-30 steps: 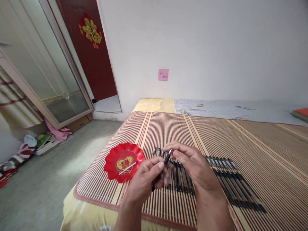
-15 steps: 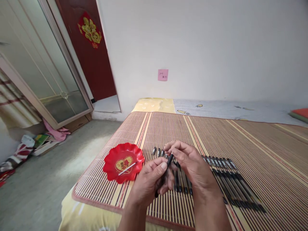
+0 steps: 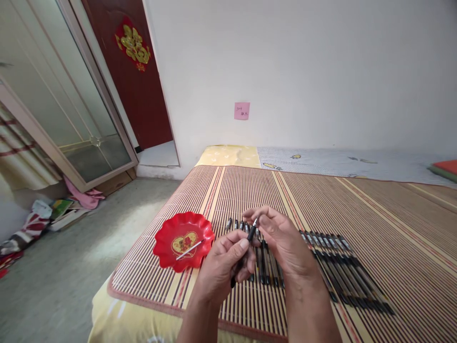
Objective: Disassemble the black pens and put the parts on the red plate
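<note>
- Pen in work: gripped by the left hand above the striped mat, slanting upward, metal tip bare, no cap on it. Work on it looks unfinished.
- Right hand: fingers bent close around that tip; whether they pinch it, I cannot tell.
- Uncapping looks done for the middle pens, partly hidden by the hands, and the right-hand pens: middle caps and right-hand caps lie in rows beyond them.
- Red dish: one thin white stick lies inside.
- Which group counts as finished cannot be told; their tips are too small.
</note>
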`<action>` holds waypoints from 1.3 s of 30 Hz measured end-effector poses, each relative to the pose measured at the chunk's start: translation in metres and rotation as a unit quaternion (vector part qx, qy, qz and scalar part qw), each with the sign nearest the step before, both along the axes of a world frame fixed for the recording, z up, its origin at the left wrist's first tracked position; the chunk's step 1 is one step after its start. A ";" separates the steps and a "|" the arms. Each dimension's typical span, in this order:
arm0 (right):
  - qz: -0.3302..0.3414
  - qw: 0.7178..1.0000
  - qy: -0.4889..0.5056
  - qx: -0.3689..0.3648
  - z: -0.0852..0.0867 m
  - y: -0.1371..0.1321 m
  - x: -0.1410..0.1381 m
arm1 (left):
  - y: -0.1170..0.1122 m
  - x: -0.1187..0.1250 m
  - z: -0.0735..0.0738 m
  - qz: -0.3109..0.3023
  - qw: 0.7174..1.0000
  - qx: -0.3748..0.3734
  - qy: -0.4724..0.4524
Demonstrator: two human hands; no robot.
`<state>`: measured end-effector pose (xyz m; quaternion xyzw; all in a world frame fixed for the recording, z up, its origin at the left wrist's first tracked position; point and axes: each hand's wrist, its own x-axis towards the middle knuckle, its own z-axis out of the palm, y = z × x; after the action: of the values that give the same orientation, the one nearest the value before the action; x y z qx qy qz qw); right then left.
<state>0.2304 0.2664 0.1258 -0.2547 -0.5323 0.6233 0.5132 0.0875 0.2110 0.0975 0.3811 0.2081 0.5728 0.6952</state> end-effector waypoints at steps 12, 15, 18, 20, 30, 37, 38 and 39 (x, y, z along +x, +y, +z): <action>-0.002 1.000 -0.018 0.009 -0.001 0.003 0.000 | 0.001 0.001 0.001 0.021 1.000 -0.012 0.017; 0.004 1.000 -0.005 0.022 0.000 0.002 0.000 | 0.002 0.001 0.002 0.025 1.000 -0.015 0.010; 0.026 0.999 -0.015 0.026 0.000 0.001 0.000 | 0.002 0.002 0.001 0.021 1.000 -0.014 0.009; 0.023 0.999 -0.023 0.023 -0.001 0.001 0.000 | 0.002 0.003 0.000 0.022 1.000 -0.013 0.011; 0.030 0.999 -0.011 -0.019 0.001 0.001 -0.002 | 0.003 0.004 -0.001 0.036 0.999 -0.019 -0.003; 0.041 0.998 -0.011 -0.039 0.000 0.002 0.000 | 0.002 0.004 -0.001 0.049 0.998 -0.033 0.025; 0.038 0.999 -0.016 -0.035 0.000 0.003 0.000 | 0.002 0.003 -0.002 0.051 0.998 -0.030 0.032; 0.033 0.999 -0.020 -0.034 -0.001 0.003 0.001 | 0.002 0.002 -0.003 0.045 0.998 -0.022 0.043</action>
<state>0.2311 0.2693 0.1252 -0.2665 -0.5290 0.6521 0.4732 0.0895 0.2128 0.0949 0.3801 0.2677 0.5816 0.6676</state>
